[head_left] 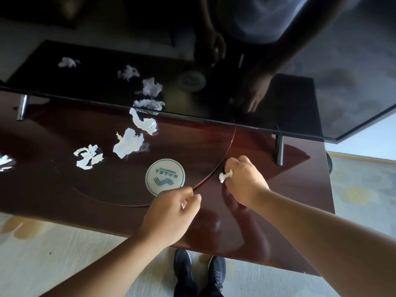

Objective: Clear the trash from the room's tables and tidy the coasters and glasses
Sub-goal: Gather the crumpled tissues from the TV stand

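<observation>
My right hand [244, 181] grips a small wad of white paper [225, 176] just above the dark glossy table [257, 221]. My left hand [169, 215] hovers with curled fingers by the near edge of a round white coaster [165, 176] with green print; a white scrap [183, 204] shows between its fingers. Several crumpled white paper scraps lie to the left: one [128, 143] near the middle, one [144, 123] by the TV's edge, one [88, 157] further left, and one [5, 162] at the frame edge.
A black flat TV [214, 93] on two metal feet [279, 150] stands across the back of the table and mirrors the scraps and my hands. Pale patterned carpet [64, 254] lies below, with my black shoes [199, 273] at the table's near edge.
</observation>
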